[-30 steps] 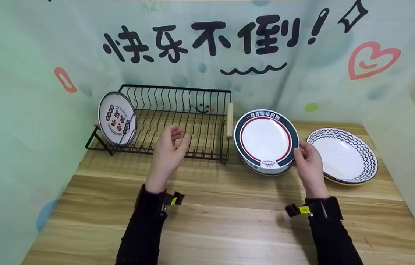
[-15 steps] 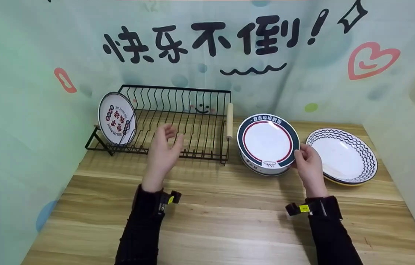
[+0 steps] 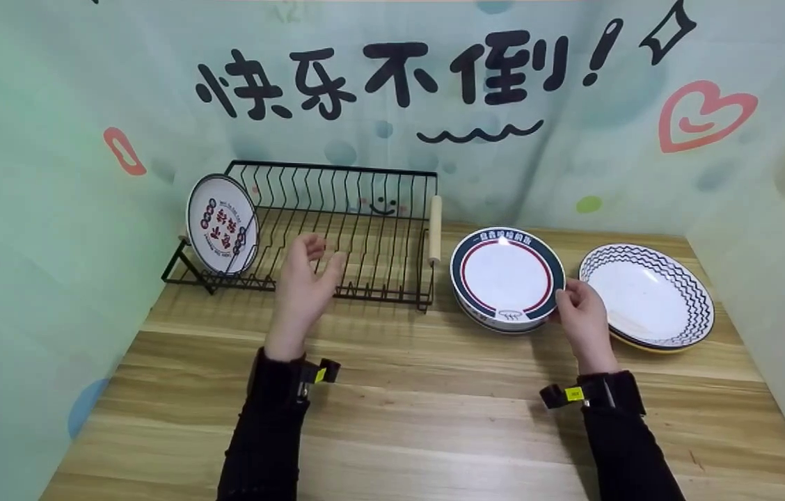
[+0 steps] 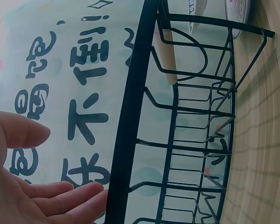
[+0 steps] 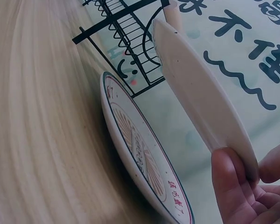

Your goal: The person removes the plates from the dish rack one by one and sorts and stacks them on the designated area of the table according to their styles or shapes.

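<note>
My right hand (image 3: 584, 316) pinches the right rim of a white plate (image 3: 507, 275) with a dark green border and a red ring. In the right wrist view the thumb and fingers grip the edge of that plate (image 5: 200, 93), which is tilted and apart from another patterned plate (image 5: 140, 149) lying on the table beneath it. My left hand (image 3: 305, 296) holds nothing; its fingers are relaxed in front of the black wire dish rack (image 3: 337, 167). In the left wrist view the left hand (image 4: 46, 191) appears beside the rack's front bar (image 4: 130, 107).
A white plate with red lettering (image 3: 222, 223) stands upright in the rack's left end. At the right lies an oval dish (image 3: 650, 299) with a black wavy border, over a yellow-edged piece. The rack's right side has a wooden handle (image 3: 435, 229). A printed cloth (image 3: 365, 139) hangs behind.
The green-rimmed plate in my right hand has come down a little and tilted flatter, over the lower plate. My left hand has drifted slightly left, away from the rack's middle.
</note>
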Demonstrator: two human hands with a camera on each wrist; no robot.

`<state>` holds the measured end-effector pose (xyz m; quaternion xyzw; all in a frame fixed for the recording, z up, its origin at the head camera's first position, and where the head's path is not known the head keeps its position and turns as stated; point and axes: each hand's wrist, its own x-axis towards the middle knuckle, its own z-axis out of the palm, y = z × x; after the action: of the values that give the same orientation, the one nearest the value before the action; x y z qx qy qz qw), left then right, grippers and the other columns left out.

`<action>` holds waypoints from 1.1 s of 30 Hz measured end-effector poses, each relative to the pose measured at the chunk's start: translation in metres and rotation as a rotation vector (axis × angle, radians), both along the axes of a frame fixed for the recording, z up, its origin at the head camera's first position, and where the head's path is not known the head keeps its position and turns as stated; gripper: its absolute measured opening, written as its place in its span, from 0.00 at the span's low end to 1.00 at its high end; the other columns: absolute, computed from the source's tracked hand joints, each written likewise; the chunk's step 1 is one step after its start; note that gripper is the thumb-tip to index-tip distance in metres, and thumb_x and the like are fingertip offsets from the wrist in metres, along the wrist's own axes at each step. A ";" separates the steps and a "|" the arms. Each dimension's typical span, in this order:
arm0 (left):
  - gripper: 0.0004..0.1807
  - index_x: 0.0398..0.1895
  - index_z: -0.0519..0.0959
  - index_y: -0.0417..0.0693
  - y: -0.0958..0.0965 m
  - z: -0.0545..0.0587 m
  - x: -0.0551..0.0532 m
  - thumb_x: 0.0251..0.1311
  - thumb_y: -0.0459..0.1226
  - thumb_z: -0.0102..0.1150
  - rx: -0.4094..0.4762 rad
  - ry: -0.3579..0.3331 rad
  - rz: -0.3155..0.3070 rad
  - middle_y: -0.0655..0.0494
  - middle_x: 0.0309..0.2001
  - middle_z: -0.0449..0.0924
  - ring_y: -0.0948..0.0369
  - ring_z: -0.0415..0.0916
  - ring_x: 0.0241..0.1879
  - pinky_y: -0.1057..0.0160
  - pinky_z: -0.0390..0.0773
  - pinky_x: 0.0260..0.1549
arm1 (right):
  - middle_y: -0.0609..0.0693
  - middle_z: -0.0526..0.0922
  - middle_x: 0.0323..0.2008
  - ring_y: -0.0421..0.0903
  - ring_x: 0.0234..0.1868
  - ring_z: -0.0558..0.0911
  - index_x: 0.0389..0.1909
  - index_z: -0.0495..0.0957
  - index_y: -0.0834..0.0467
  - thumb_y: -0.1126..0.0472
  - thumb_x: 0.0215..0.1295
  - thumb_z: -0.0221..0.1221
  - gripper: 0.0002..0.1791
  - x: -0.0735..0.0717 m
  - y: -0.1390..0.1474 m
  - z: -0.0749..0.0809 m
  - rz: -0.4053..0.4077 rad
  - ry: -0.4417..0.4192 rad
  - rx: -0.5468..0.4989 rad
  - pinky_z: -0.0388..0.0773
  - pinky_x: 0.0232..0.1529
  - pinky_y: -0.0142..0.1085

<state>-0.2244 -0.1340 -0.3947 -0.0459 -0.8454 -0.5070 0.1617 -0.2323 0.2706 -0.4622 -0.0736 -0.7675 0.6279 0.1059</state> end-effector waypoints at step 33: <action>0.31 0.67 0.61 0.33 -0.008 -0.003 -0.006 0.69 0.42 0.56 -0.006 -0.069 0.036 0.38 0.64 0.68 0.46 0.67 0.63 0.49 0.65 0.65 | 0.69 0.81 0.40 0.32 0.25 0.78 0.60 0.64 0.82 0.68 0.72 0.46 0.23 -0.003 0.010 -0.013 0.028 -0.080 0.193 0.83 0.31 0.29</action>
<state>-0.2307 -0.1420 -0.3973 -0.0135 -0.8527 -0.5027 0.1416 -0.2355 0.2802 -0.4752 -0.0773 -0.8290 0.5491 0.0728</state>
